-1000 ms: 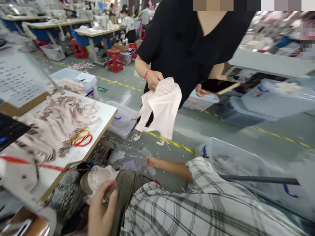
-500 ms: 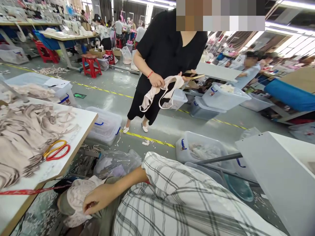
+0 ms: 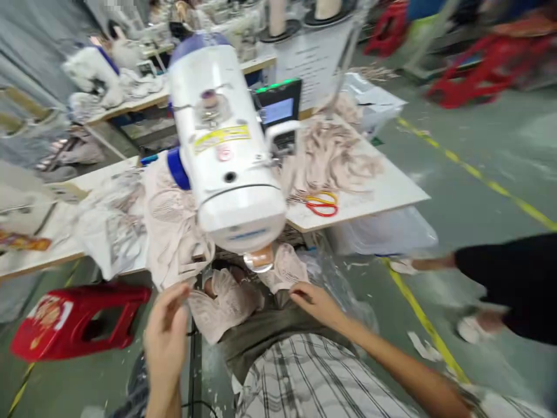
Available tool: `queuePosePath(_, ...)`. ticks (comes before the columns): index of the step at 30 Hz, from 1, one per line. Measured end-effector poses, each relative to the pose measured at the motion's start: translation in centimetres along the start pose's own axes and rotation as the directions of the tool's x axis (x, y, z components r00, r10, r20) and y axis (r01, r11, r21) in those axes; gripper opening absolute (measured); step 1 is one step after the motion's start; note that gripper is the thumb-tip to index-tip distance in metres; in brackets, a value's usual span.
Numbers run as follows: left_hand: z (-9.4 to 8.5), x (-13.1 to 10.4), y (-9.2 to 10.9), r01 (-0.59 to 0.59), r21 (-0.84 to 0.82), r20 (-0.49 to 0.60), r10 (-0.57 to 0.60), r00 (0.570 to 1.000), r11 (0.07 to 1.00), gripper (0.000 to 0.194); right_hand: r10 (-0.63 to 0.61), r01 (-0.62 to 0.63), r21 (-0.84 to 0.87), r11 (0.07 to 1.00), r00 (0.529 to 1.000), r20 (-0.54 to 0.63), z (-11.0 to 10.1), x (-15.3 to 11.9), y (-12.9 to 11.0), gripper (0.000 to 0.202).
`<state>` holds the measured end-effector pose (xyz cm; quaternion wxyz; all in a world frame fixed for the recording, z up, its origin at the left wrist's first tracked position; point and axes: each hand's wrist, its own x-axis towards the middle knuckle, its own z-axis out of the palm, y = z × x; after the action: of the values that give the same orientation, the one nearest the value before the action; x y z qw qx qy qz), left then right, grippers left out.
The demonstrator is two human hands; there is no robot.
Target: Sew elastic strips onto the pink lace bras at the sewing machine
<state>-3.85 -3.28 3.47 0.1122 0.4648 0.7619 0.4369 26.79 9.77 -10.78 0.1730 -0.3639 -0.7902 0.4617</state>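
Observation:
My left hand [image 3: 167, 331] is raised at the lower left, blurred, thumb and fingers apart, with nothing seen in it. Its fingertips are close to a pale pink lace bra [image 3: 228, 305] draped over my lap. My right hand [image 3: 319, 302] is curled over my thigh, its fingertips closed at the edge of the bra's other lace cup [image 3: 287, 267]. Above the lap stands a white sewing machine [image 3: 230, 157], its head toward me and hiding the middle of the bra. More pink bras [image 3: 169, 215] hang over the table edge left of the machine.
Right of the machine, scissors [image 3: 322, 203] with red and yellow handles lie beside a heap of beige strips [image 3: 331, 151]. A red stool [image 3: 82, 322] is at the lower left. A person in black trousers [image 3: 509, 284] stands at the right, near a lidded plastic bin [image 3: 387, 229].
My view has swung left and down from the standing person to the sewing machine. My left hand has come into view. My right hand still rests by the bra on my lap.

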Motion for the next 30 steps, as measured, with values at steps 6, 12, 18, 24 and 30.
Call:
queuePosePath(6, -1.1, 6.6, -6.4, 0.164, 0.251, -0.29, -0.087, 0.953, 0.954, 0.035, 0.155, -0.145, 0.138, 0.98, 0.986, -0.062, -2.9, 2.3, -3.1, 0.032)
queuePosePath(12, -3.4, 20.4, -9.1, 0.239, 0.305, -0.328, -0.134, 0.935, 0.922, 0.048, 0.149, -0.161, 0.193, 0.968, 0.986, 0.073, 0.3, 2.2, -4.0, 0.034)
queuePosePath(18, -3.7, 25.7, -8.0, 0.237, 0.355, -0.23, -0.162, 0.96, 0.904, 0.032, 0.027, -0.031, 0.005, 1.0, 0.936, 0.352, 3.0, 0.2, -4.7, 0.023)
queuePosePath(24, -3.7, 6.6, -11.2, 0.391, 0.349, -0.072, -0.392, 0.917, 0.851, 0.036, 0.165, -0.179, 0.012, 0.984, 0.931, 0.324, 5.1, -1.7, -1.7, 0.028)
queuePosePath(30, 1.8, -7.4, -15.2, 0.619, 0.487, 0.015, -0.714, 0.7, 0.616, 0.033, 0.117, -0.115, -0.035, 0.993, 0.866, 0.486, 6.5, 0.6, -1.8, 0.029)
